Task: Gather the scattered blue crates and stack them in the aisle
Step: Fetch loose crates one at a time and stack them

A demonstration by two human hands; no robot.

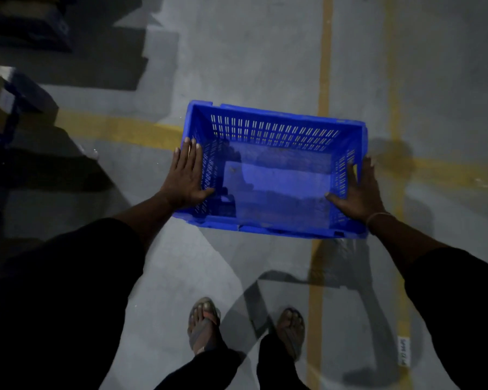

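Two hands carried one blue crate above the grey floor and its yellow lines. Left hand and right hand pressed its short sides, fingers straight outside, thumbs hooked inside.

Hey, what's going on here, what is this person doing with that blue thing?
A person is carrying one empty blue perforated plastic crate in front of them, above a grey concrete floor marked with yellow painted lines. The left hand lies flat against the crate's left wall, thumb hooked inside, and the right hand does the same on the right wall. Sandalled feet show below. No other crates or stack are in view, so stacking is not yet visible.
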